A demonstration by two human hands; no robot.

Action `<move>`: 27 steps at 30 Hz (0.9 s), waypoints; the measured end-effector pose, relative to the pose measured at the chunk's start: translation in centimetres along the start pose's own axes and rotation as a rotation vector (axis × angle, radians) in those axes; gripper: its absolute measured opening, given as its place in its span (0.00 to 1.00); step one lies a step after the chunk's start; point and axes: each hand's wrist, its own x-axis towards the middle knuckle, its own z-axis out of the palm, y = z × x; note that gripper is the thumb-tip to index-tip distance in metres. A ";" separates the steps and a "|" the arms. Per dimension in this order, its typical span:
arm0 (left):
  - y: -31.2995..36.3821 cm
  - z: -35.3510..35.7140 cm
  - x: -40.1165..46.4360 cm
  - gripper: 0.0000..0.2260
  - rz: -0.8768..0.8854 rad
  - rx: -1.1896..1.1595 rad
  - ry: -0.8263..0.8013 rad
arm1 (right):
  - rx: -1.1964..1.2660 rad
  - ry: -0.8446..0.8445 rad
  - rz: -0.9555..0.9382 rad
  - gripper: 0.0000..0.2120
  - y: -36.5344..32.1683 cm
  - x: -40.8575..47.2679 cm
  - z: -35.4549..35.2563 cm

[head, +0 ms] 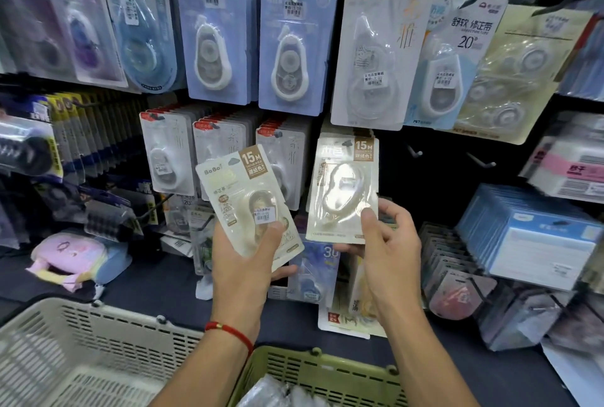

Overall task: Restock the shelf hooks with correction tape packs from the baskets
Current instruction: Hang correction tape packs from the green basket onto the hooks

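My left hand [246,259] grips a cream correction tape pack [242,187] marked 15M, tilted left, in front of the lower shelf hooks. My right hand [389,243] pinches the bottom edge of a second cream 15M pack [344,184], held upright against the display with its top at hook height. Whether that pack hangs on a hook I cannot tell. Two bare hooks [415,152] [483,163] stick out of the dark panel to the right. A green basket [327,377] with wrapped packs sits below my arms, and a beige basket [81,351] stands at the lower left.
Rows of hanging correction tape packs [287,47] fill the upper hooks. Red-topped packs [170,158] hang behind my left hand. Loose packs [313,272] lie on the dark ledge. Blue boxes [536,236] are stacked at the right, and a pink item [72,256] lies at the left.
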 end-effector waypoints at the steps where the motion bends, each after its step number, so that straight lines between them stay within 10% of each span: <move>1: 0.0 0.0 0.0 0.18 -0.002 -0.003 0.020 | -0.043 0.000 0.022 0.06 0.4 0.1 -0.2; 7: -0.1 0.1 -0.1 0.14 -0.048 0.031 0.019 | -0.664 -0.132 0.132 0.14 2.2 0.0 -1.9; 13: -0.5 1.1 -0.9 0.15 -0.098 0.048 -0.260 | -0.311 -0.350 0.019 0.04 1.0 -0.9 -0.4; 27: -1.6 2.0 -0.6 0.23 -0.030 -0.079 -0.329 | -0.150 0.014 -0.050 0.08 0.4 0.5 -1.1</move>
